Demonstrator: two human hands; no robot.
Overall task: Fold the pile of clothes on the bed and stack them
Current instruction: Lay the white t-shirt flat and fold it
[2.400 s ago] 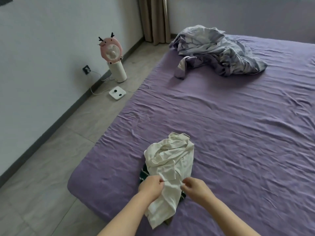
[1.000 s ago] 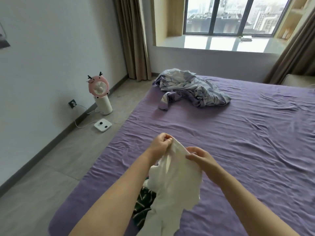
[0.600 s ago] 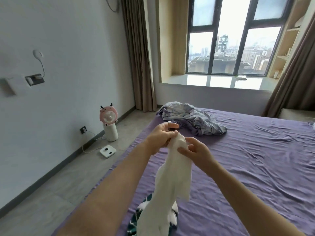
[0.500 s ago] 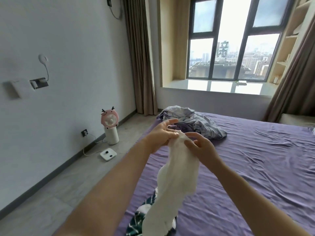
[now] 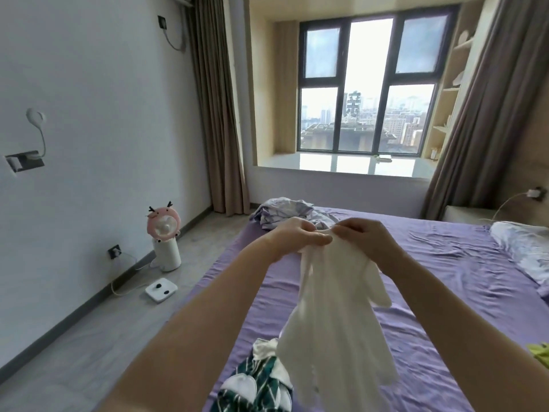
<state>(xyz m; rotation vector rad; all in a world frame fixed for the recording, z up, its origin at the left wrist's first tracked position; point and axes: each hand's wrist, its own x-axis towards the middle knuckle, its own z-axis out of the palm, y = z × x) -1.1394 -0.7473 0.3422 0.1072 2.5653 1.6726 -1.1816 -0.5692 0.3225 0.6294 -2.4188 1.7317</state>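
Far left, white wall (image 5: 89, 84) with a gooseneck lamp (image 5: 37, 123) fixed to it. On the grey floor (image 5: 89, 337) below: a pink deer-faced fan (image 5: 164, 226) on a white base, plugged into a wall socket (image 5: 114, 251); a flat white square device (image 5: 161, 290) lies just in front of it. Brown curtain (image 5: 219, 114) hangs beside the window (image 5: 368, 84). Purple bed (image 5: 445, 278) fills centre and right. Left hand (image 5: 297, 236) raised over the bed, thumb and fingers pinched together on the top edge of a white garment (image 5: 335, 316). The garment hangs down, bunched, its lower end near a green-and-white patterned garment (image 5: 255, 385) lying on the bed at the near edge; whether the two touch cannot be told. Right hand (image 5: 365, 236) just beside the left, fingers curled and clamped on the same top edge. Behind the hands, a crumpled grey-lilac blanket (image 5: 285, 211) on the far corner of the bed. Far right: a pillow (image 5: 523, 248) in matching print, a scrap of yellow-green fabric (image 5: 542, 353) at the frame edge, and a second brown curtain (image 5: 475, 114).
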